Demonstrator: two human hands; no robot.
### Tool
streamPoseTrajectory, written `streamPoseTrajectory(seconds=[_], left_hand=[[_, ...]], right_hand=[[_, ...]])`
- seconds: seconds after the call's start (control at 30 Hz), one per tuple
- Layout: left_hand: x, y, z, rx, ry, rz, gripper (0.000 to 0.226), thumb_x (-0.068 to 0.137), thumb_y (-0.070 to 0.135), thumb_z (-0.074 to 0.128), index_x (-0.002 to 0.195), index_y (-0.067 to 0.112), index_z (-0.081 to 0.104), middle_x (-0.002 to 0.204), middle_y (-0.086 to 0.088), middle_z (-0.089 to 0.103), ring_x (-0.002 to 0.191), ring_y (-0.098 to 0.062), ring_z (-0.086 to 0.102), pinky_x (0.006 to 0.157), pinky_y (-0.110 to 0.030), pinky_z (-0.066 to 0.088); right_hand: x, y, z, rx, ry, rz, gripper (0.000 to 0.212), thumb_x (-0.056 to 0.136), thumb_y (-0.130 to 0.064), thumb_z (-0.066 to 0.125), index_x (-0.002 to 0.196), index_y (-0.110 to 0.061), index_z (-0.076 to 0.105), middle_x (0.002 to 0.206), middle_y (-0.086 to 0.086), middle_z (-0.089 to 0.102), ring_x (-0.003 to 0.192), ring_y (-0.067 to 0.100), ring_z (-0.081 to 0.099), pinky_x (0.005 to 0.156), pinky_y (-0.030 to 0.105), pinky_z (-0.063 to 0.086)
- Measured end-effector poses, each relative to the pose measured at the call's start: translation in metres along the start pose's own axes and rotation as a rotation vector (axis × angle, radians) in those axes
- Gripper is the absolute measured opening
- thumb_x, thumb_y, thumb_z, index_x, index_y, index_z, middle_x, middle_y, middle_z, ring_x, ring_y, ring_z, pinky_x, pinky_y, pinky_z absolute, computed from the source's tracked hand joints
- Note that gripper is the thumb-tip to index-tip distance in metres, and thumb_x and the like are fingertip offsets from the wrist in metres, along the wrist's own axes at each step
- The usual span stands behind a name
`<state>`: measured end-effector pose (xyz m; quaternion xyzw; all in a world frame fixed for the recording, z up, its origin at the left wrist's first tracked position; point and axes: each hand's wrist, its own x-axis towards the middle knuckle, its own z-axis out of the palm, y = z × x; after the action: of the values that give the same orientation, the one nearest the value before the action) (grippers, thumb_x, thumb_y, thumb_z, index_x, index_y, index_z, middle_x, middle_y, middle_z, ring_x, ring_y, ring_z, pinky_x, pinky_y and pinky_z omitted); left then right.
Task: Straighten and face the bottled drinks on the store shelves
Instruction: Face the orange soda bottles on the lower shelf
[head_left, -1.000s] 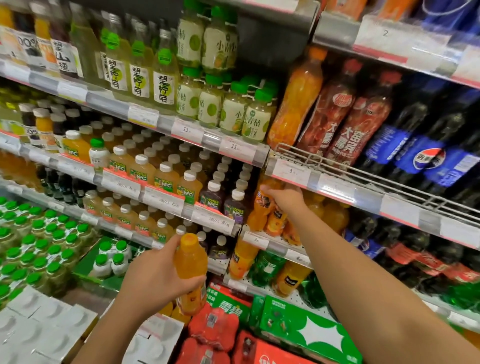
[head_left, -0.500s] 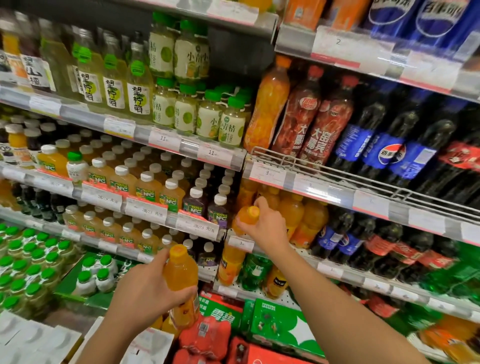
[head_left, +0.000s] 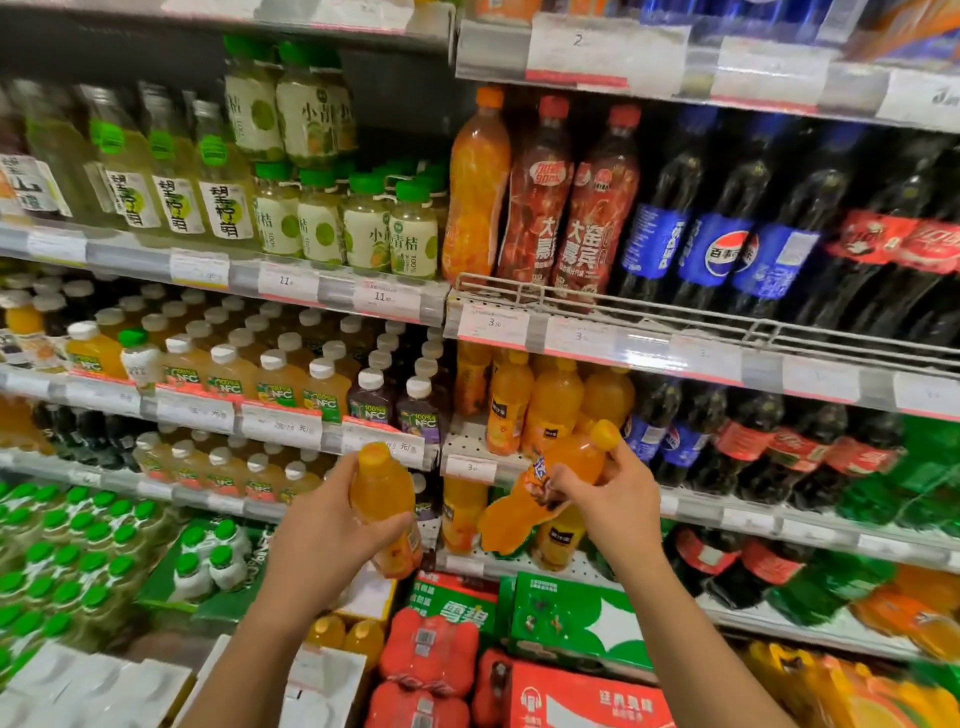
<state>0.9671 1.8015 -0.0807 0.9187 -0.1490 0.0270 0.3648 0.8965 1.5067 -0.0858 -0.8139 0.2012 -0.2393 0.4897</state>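
Observation:
My left hand (head_left: 322, 540) grips an orange juice bottle (head_left: 383, 499) upright in front of the shelves, its orange cap on top. My right hand (head_left: 613, 499) holds an orange soda bottle (head_left: 545, 488) by its upper part, tilted with the cap to the upper right and the base to the lower left. Both bottles hang in the air in front of a shelf of orange drink bottles (head_left: 550, 405). More orange bottles (head_left: 462, 512) stand on the shelf below, partly hidden by the tilted bottle.
Cola bottles (head_left: 727, 249) fill the right shelves. Green-capped juice bottles (head_left: 363, 228) and white-capped NFC juice bottles (head_left: 280, 374) line the left shelves. Green and red drink cartons (head_left: 576, 618) sit on the floor below. Price rails (head_left: 623, 343) edge every shelf.
My right hand has pulled the orange soda bottle out from the shelf and tilted it. My left hand has lifted its bottle slightly higher.

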Motion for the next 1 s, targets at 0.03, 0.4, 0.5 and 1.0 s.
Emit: streamPoseTrajectory(seconds=[0.03, 0.4, 0.5, 1.0], left_hand=[[0.004, 0.007, 0.002, -0.033, 0.002, -0.003, 0.053, 0.074, 0.056, 0.082, 0.115, 0.039, 0.053, 0.079, 0.018, 0.068, 0.069, 0.003, 0.063, 0.058, -0.019, 0.046], [0.068, 0.058, 0.030, 0.020, -0.072, 0.048, 0.064, 0.069, 0.066, 0.080, 0.119, 0.038, 0.052, 0.101, 0.018, 0.068, 0.089, -0.012, 0.067, 0.078, -0.037, 0.057], [0.095, 0.064, 0.040, 0.101, -0.065, 0.084, 0.084, 0.064, 0.075, 0.075, 0.133, 0.036, 0.050, 0.110, 0.007, 0.072, 0.095, -0.021, 0.069, 0.080, -0.043, 0.059], [0.170, 0.064, 0.087, -0.122, -0.081, -0.035, 0.072, 0.073, 0.036, 0.089, 0.135, 0.027, 0.052, 0.120, 0.001, 0.068, 0.111, -0.024, 0.064, 0.092, -0.042, 0.053]], right_hand=[[-0.004, 0.001, -0.007, 0.027, 0.000, 0.000, 0.028, 0.076, -0.045, 0.081, 0.098, -0.044, 0.063, 0.086, -0.009, 0.077, 0.081, 0.014, 0.074, 0.080, 0.049, 0.061], [-0.025, 0.015, -0.083, -0.029, 0.005, -0.017, 0.041, 0.079, -0.036, 0.086, 0.100, -0.056, 0.057, 0.091, -0.023, 0.073, 0.087, -0.002, 0.071, 0.079, 0.027, 0.058], [-0.026, 0.022, -0.099, -0.061, 0.014, -0.003, 0.038, 0.079, -0.036, 0.087, 0.108, -0.043, 0.064, 0.091, -0.016, 0.077, 0.085, 0.002, 0.072, 0.080, 0.036, 0.061], [-0.035, 0.032, -0.143, -0.183, 0.108, 0.046, 0.040, 0.071, -0.042, 0.088, 0.101, -0.045, 0.061, 0.083, -0.013, 0.075, 0.080, 0.010, 0.072, 0.081, 0.045, 0.060]])
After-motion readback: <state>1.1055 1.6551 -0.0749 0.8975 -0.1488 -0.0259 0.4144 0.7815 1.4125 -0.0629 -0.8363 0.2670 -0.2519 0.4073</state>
